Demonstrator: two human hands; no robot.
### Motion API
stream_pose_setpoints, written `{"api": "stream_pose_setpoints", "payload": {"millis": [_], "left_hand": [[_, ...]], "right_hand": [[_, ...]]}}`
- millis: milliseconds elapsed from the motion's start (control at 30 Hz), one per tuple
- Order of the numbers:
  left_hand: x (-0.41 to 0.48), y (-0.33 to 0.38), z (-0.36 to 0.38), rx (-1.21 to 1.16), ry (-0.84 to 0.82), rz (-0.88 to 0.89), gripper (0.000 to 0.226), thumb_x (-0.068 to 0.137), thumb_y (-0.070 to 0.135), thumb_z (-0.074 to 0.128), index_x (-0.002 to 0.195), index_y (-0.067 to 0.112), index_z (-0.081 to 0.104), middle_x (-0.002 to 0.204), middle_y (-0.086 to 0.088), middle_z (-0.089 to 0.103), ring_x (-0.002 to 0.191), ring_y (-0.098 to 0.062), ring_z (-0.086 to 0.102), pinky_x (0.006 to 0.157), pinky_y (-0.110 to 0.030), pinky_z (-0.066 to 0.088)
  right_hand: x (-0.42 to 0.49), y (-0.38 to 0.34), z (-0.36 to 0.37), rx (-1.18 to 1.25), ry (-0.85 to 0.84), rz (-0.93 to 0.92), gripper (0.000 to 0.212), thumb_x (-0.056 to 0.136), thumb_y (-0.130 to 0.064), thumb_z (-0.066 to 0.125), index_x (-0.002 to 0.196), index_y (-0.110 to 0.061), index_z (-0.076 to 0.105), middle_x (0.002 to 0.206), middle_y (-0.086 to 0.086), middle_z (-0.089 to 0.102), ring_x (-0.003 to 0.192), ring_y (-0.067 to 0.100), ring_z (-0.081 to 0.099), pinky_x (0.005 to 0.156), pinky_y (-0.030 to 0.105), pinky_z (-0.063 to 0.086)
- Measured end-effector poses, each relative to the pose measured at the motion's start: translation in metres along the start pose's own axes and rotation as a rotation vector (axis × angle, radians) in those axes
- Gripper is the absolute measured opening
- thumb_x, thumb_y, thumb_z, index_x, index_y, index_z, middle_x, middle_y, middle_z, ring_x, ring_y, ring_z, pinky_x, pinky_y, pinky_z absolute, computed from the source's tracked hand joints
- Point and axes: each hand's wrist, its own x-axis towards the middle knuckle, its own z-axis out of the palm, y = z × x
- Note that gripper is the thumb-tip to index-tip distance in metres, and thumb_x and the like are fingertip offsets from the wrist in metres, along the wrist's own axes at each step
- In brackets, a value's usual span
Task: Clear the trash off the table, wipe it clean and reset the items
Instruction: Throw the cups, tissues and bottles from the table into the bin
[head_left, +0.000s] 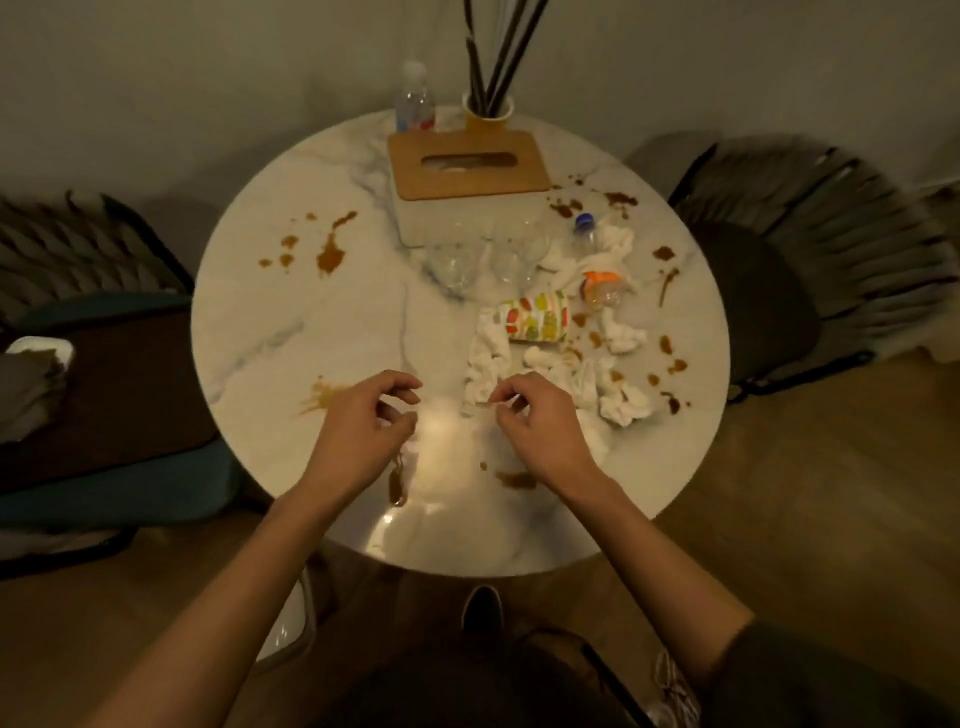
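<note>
1. Crumpled tissues (587, 379) are lying in a heap on the right half of the round marble tabletop (291, 322), touching a patterned paper cup (535, 323) that is lying on its side
2. A crushed plastic bottle (597, 275) with an orange label is lying among more tissues just behind that cup
3. Brown stains (330, 254) are spotting the tabletop at the left, the right and the near edge
4. The left hand (363, 431) and the right hand (540, 426) are hovering over the near part, just beside the heap; each grip is looking half closed with fingers curled, and I cannot tell whether either is pinching anything, since glare is washing out the space between them
5. Two clear glasses (457, 260) are standing at the middle, in front of a tissue box (467, 163) with a wooden lid
6. Behind the box, a water bottle (414, 101) and a yellow cup (488, 111) of dark sticks are standing at the far edge
</note>
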Motion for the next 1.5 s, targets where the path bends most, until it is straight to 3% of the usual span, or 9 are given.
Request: {"api": "stream_pose_setpoints", "payload": {"millis": [267,433,567,867,1067,1167,1267,1367,1500], "left_hand": [[0.094,0.013,0.072,0.645,-0.319,0.152,0.091,0.072,0.036,0.079,0.148,0.027,0.031,0.157,0.002,0.017,0.131,-0.026,0.04,0.091,-0.043,0.051],[0.108,0.006,0.09,0.765,-0.365,0.16,0.076,0.075,0.041,0.076,0.14,0.024,0.041,0.147,0.001,0.032,0.126,-0.022,0.041,0.084,-0.04,0.051],[0.104,0.01,0.099,0.735,-0.261,0.188,0.04,0.081,0.036,0.069,0.115,0.022,0.055,0.115,0.002,0.054,0.104,-0.02,0.053,0.066,-0.03,0.041],[0.08,0.004,0.077,0.469,-0.126,0.138,0.025,0.084,0.037,0.069,0.102,0.019,0.066,0.09,0.006,0.066,0.079,-0.014,0.061,0.069,-0.032,0.051],[0.049,0.009,0.043,0.266,-0.097,0.091,0.023,0.085,0.031,0.071,0.105,0.019,0.068,0.094,0.008,0.067,0.079,-0.007,0.06,0.073,-0.019,0.049],[0.032,0.007,0.025,0.083,-0.045,0.018,0.016,0.086,0.027,0.071,0.1,0.021,0.068,0.09,0.007,0.067,0.074,-0.004,0.061,0.066,-0.008,0.043],[0.02,0.008,0.005,-0.224,-0.042,-0.143,0.008,0.09,0.019,0.067,0.097,0.019,0.064,0.083,-0.001,0.068,0.064,-0.004,0.063,0.06,-0.015,0.047],[0.006,0.003,-0.018,-0.601,-0.025,-0.294,0.004,0.092,0.014,0.062,0.096,0.014,0.064,0.079,0.0,0.069,0.073,-0.015,0.066,0.062,-0.028,0.051],[-0.024,-0.015,-0.047,-0.807,-0.016,-0.368,0.011,0.093,0.012,0.058,0.102,0.008,0.063,0.081,0.0,0.066,0.069,-0.01,0.065,0.057,-0.02,0.052]], "right_hand": [[0.027,0.089,-0.052,-0.539,-0.2,-0.004,0.062,0.081,-0.036,0.068,0.139,-0.028,0.048,0.145,0.007,0.035,0.125,0.028,0.039,0.098,0.044,0.045],[0.037,0.104,-0.043,-0.538,-0.257,-0.106,0.043,0.086,-0.023,0.061,0.129,-0.021,0.058,0.138,0.008,0.043,0.115,0.029,0.046,0.083,0.041,0.048],[0.045,0.103,-0.044,-0.416,-0.273,-0.143,0.027,0.09,-0.017,0.057,0.114,-0.014,0.067,0.117,0.007,0.053,0.105,0.027,0.051,0.077,0.041,0.05],[0.047,0.07,-0.064,-0.191,-0.182,-0.238,0.023,0.086,-0.005,0.062,0.105,-0.009,0.074,0.096,0.007,0.06,0.085,0.021,0.057,0.075,0.034,0.048],[0.043,0.029,-0.063,-0.006,-0.097,-0.196,0.018,0.084,-0.012,0.071,0.101,-0.014,0.076,0.09,-0.005,0.063,0.074,-0.001,0.053,0.07,0.005,0.038],[0.039,0.007,-0.057,0.182,-0.065,-0.078,0.018,0.08,-0.011,0.076,0.097,-0.015,0.076,0.088,-0.007,0.069,0.077,0.003,0.061,0.072,0.011,0.044],[0.035,-0.016,-0.055,0.55,-0.132,0.109,0.02,0.081,-0.001,0.072,0.1,-0.006,0.074,0.091,0.004,0.073,0.081,0.013,0.067,0.075,0.023,0.051],[0.027,-0.039,-0.048,1.091,-0.258,0.334,0.017,0.088,0.002,0.057,0.09,-0.004,0.072,0.081,0.008,0.069,0.074,0.019,0.065,0.07,0.029,0.051],[0.014,-0.058,-0.022,1.313,-0.339,0.42,0.014,0.084,-0.006,0.057,0.082,-0.012,0.07,0.08,0.005,0.062,0.073,0.017,0.059,0.077,0.031,0.046]]}}
